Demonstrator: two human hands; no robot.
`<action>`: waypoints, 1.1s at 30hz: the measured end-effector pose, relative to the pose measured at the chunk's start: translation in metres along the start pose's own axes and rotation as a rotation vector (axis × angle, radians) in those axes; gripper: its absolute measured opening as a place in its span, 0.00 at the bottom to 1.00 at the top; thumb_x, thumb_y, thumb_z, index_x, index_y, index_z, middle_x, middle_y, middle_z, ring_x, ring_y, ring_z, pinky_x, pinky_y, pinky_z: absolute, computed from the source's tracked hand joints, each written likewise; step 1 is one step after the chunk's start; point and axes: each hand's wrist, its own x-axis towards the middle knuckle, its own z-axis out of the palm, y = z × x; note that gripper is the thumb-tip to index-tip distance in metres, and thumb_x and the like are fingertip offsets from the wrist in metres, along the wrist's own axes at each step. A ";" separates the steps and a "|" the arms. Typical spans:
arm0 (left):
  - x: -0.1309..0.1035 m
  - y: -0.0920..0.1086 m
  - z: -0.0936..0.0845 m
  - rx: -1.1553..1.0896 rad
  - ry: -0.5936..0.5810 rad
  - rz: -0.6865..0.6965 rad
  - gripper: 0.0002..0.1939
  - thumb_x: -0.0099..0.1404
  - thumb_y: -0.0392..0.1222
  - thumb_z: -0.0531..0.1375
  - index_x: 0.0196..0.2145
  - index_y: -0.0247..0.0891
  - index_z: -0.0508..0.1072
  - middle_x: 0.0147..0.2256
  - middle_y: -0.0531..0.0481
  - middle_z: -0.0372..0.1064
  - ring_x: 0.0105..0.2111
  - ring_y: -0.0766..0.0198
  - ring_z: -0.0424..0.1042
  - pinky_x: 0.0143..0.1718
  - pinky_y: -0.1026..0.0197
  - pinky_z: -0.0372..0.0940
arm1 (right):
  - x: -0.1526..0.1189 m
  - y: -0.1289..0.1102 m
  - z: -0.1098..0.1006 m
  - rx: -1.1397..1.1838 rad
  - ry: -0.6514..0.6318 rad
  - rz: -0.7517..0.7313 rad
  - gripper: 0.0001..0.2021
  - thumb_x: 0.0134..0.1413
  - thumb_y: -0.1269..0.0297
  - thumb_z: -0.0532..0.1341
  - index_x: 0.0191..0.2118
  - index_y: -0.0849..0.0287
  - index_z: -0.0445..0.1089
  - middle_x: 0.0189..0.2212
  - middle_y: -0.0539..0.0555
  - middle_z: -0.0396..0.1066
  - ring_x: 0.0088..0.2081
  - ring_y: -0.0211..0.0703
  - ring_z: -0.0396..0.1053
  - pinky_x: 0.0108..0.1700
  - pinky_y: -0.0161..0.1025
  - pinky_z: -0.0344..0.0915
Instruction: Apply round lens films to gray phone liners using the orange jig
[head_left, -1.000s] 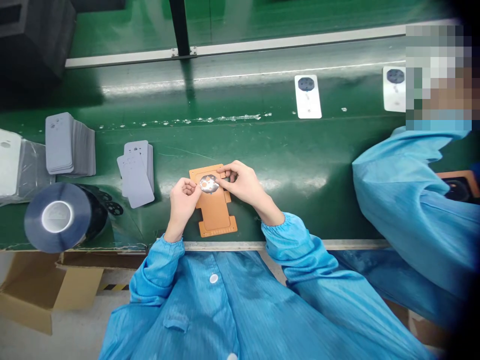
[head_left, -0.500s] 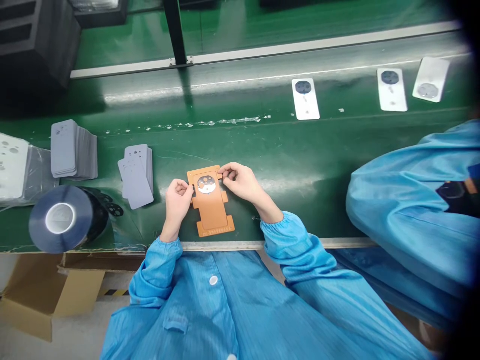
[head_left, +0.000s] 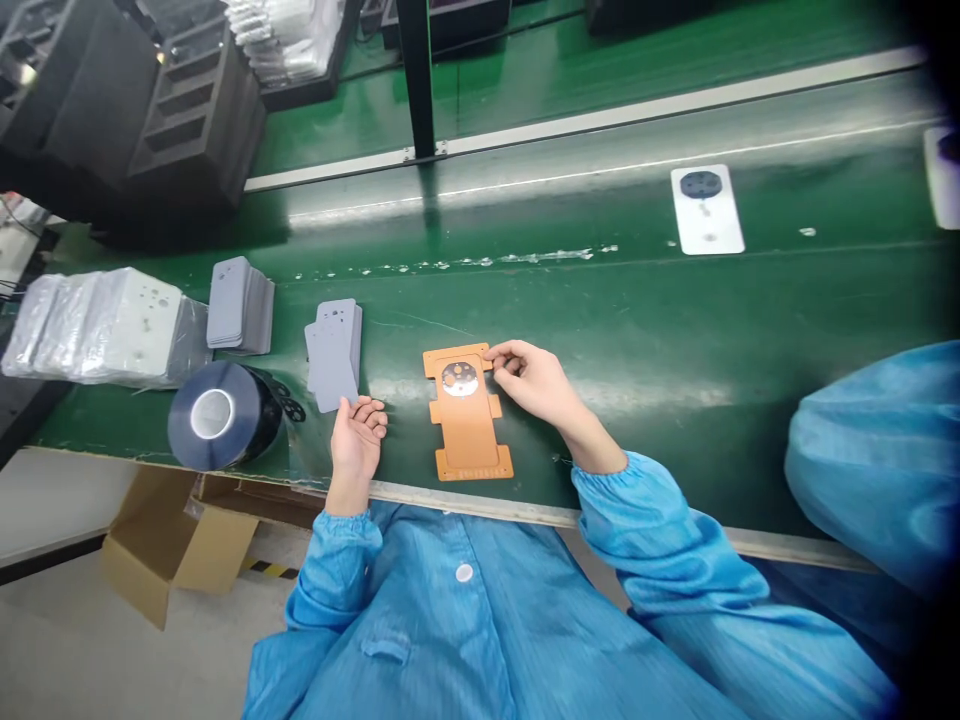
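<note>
An orange plate with a notched outline lies flat on the green table, a round silver and dark piece near its top. My right hand is at the plate's upper right corner, thumb and forefinger apart, with nothing visible between them. To the left of the plate, my left hand is palm up with its fingers loosely curled and apart. Its fingertips are at the lower edge of a small stack of grey cards; whether they touch it I cannot tell.
A taller grey card stack, a film roll and plastic-wrapped white pieces stand at the left. A white card lies at the back right. Another person's blue sleeve is at the right.
My left hand has left the orange plate's left edge and moved left to the small card stack, its fingers opening. My right hand stays by the upper right corner. The view has shifted left.
</note>
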 end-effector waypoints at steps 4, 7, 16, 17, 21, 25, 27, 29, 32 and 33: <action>-0.011 -0.009 0.004 0.067 -0.084 0.160 0.21 0.69 0.59 0.64 0.37 0.34 0.74 0.29 0.49 0.74 0.21 0.68 0.72 0.17 0.69 0.60 | 0.000 0.001 0.002 0.013 0.081 -0.002 0.12 0.49 0.69 0.61 0.39 0.58 0.79 0.31 0.52 0.77 0.28 0.40 0.69 0.40 0.43 0.70; -0.030 -0.023 0.016 0.175 -0.221 0.227 0.26 0.65 0.63 0.66 0.40 0.34 0.75 0.31 0.48 0.74 0.21 0.67 0.72 0.16 0.67 0.61 | -0.002 -0.010 0.003 0.141 0.199 0.002 0.12 0.55 0.61 0.64 0.44 0.58 0.79 0.34 0.54 0.78 0.30 0.41 0.71 0.39 0.44 0.72; -0.081 -0.066 0.038 0.488 -0.526 -0.048 0.31 0.64 0.68 0.65 0.36 0.30 0.78 0.28 0.43 0.76 0.19 0.65 0.72 0.17 0.64 0.64 | -0.005 -0.035 0.002 0.483 -0.123 0.032 0.35 0.51 0.57 0.72 0.65 0.58 0.66 0.48 0.60 0.79 0.39 0.46 0.79 0.41 0.46 0.77; -0.082 -0.065 0.036 0.508 -0.537 -0.053 0.31 0.65 0.67 0.64 0.36 0.30 0.79 0.29 0.43 0.76 0.20 0.65 0.72 0.17 0.64 0.64 | -0.006 -0.034 0.001 0.428 -0.108 0.019 0.32 0.51 0.59 0.71 0.62 0.59 0.69 0.48 0.60 0.79 0.39 0.46 0.78 0.43 0.46 0.77; -0.084 -0.060 0.031 0.510 -0.533 -0.063 0.31 0.66 0.67 0.63 0.38 0.30 0.79 0.30 0.42 0.77 0.20 0.65 0.72 0.17 0.64 0.64 | -0.012 -0.033 -0.006 0.150 -0.017 -0.024 0.21 0.54 0.60 0.70 0.54 0.58 0.76 0.51 0.60 0.78 0.46 0.49 0.76 0.49 0.50 0.75; -0.086 -0.063 0.031 0.502 -0.556 -0.094 0.31 0.66 0.67 0.63 0.38 0.29 0.80 0.29 0.42 0.76 0.19 0.65 0.71 0.17 0.64 0.64 | -0.014 -0.033 -0.009 0.069 -0.006 -0.017 0.23 0.57 0.57 0.69 0.57 0.56 0.75 0.54 0.60 0.77 0.49 0.52 0.76 0.51 0.51 0.73; -0.087 -0.067 0.031 0.513 -0.580 -0.107 0.30 0.67 0.66 0.63 0.38 0.30 0.80 0.28 0.42 0.76 0.20 0.64 0.72 0.18 0.64 0.64 | -0.012 -0.032 -0.009 0.048 0.017 -0.034 0.22 0.57 0.57 0.69 0.57 0.56 0.76 0.56 0.59 0.76 0.53 0.54 0.75 0.53 0.53 0.73; -0.088 -0.071 0.029 0.536 -0.592 -0.112 0.30 0.68 0.66 0.62 0.37 0.31 0.81 0.27 0.42 0.76 0.20 0.64 0.72 0.18 0.63 0.64 | -0.009 -0.032 -0.009 0.059 0.005 -0.035 0.22 0.56 0.58 0.69 0.56 0.56 0.77 0.56 0.59 0.77 0.54 0.55 0.74 0.56 0.54 0.72; -0.092 -0.070 0.026 0.616 -0.634 -0.131 0.30 0.70 0.66 0.59 0.36 0.32 0.82 0.27 0.42 0.77 0.19 0.63 0.72 0.18 0.63 0.64 | -0.006 -0.034 -0.009 0.203 -0.063 -0.010 0.20 0.57 0.60 0.68 0.55 0.58 0.77 0.53 0.59 0.79 0.50 0.54 0.77 0.53 0.54 0.75; -0.095 -0.067 0.025 0.666 -0.681 -0.140 0.30 0.71 0.66 0.58 0.35 0.33 0.82 0.28 0.41 0.78 0.20 0.63 0.72 0.19 0.63 0.64 | -0.006 -0.035 -0.009 0.263 -0.087 -0.006 0.20 0.57 0.60 0.68 0.55 0.58 0.77 0.51 0.59 0.79 0.48 0.53 0.78 0.51 0.53 0.77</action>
